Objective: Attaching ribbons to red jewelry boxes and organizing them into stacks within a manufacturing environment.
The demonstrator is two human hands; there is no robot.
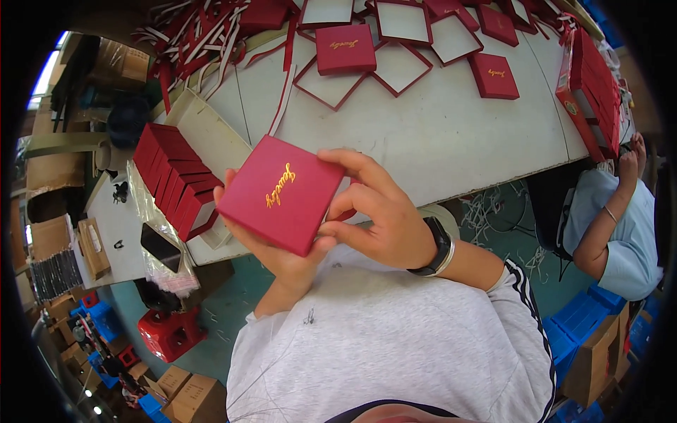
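**Reporter:** A pale grey shirt fills the foreground as its wearer holds 1 red box at the near edge of a white tabletop. Why 2 hands?

**Photographer:** The left hand cups it from below and the left, apparently bearing the weight. The right hand, fingers bent, grips the right edge, perhaps to steady it. That hold leaves the gold-lettered face uncovered.

**Reporter:** And the count?

**Photographer:** Near the tabletop's left end, about 7 more boxes stand in a tight row, probably to save room; overlap makes the tally uncertain. They sit in or against 1 pale tray; I cannot tell which. Toward the far edge, at least 5 open box halves overlap, white insides up. Of 2 clearly lettered red pieces, 1 rests on those halves and 1 lies just beside them.

**Reporter:** What remains?

**Photographer:** 1 black phone by the near left corner, and red and white ribbons at the far left corner, too tangled to count.
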